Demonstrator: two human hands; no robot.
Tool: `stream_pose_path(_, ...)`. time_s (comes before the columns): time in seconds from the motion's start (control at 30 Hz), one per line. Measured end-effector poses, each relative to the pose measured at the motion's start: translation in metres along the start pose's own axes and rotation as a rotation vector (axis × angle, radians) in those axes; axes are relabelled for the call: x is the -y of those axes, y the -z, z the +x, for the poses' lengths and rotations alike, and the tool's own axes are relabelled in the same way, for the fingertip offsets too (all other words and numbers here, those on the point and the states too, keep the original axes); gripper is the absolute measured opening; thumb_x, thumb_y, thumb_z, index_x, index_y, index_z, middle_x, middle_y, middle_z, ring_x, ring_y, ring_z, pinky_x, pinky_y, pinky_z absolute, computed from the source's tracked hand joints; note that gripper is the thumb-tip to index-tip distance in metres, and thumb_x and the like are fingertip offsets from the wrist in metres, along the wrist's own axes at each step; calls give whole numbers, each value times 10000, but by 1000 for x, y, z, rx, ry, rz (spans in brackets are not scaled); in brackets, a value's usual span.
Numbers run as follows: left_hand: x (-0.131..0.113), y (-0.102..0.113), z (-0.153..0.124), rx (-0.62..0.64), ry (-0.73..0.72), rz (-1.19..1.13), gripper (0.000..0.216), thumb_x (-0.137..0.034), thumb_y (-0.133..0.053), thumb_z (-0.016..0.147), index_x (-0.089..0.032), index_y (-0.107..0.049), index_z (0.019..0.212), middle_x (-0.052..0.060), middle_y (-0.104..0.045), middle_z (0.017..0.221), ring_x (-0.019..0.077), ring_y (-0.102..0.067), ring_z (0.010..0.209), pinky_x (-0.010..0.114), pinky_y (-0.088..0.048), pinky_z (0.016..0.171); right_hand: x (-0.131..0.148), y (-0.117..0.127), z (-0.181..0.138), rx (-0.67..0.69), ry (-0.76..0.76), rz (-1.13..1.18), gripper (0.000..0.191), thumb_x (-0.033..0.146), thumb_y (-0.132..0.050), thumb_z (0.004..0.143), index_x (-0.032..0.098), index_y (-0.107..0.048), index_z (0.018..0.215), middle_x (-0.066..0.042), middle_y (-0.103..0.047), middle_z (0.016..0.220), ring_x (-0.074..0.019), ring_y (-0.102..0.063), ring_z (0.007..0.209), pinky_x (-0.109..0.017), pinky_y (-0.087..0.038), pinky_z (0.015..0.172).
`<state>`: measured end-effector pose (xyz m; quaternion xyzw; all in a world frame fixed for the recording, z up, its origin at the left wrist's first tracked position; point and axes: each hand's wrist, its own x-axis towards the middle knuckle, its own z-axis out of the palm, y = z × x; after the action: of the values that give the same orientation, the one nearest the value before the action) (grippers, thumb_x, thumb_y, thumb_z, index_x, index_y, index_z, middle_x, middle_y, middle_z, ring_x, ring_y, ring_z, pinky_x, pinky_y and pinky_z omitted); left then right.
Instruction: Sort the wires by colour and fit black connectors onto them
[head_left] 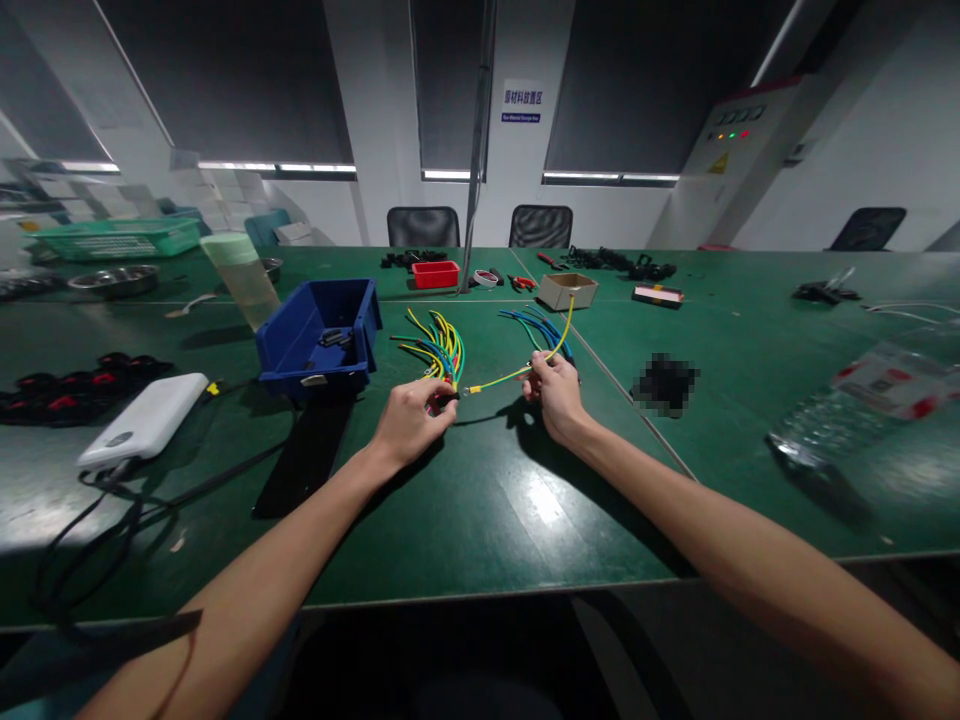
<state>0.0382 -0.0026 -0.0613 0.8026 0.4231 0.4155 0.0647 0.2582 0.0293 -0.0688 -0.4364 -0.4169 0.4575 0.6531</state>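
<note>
My right hand [556,392] is closed in a pinch on a yellow-green wire [504,379]. One end, with a yellow sleeve and a metal ring terminal, points left toward my other hand; the far end curves up past the small cardboard box. Behind this hand lie several blue wires [541,325]. My left hand [414,418] pinches a small black piece [448,398], mostly covered by the fingers, so its kind cannot be told. Just beyond those fingers a bundle of yellow, green and blue wires [442,347] rests on the table.
A blue bin [315,375] with dark parts stands left, before a tilted bottle [240,275]. Further left is a white power bank [142,420] with cables. A red tray [435,275] and cardboard box [566,291] sit farther back. A clear plastic bottle [847,405] lies right.
</note>
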Motion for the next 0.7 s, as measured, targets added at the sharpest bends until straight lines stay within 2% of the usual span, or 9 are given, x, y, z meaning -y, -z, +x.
stream_pose_path(0.33, 1, 0, 0, 19, -7, 18, 101, -200, -610, 767, -184, -669, 847, 25, -707, 811, 141, -624, 647, 260, -497, 639, -2, 1, 2, -2, 1, -25, 388, 510, -665, 695, 219, -435, 808, 64, -536, 529, -78, -458, 388, -179, -333, 370)
stream_pose_path(0.7, 2, 0, 0, 23, 8, 20, 100, -205, -613, 766, -183, -666, 847, 28, -711, 826, 145, -632, 658, 260, -499, 639, 0, 0, 1, 3, -17, -8, 380, 492, -675, 690, 215, -437, 794, 66, -522, 522, -77, -458, 388, -182, -334, 368)
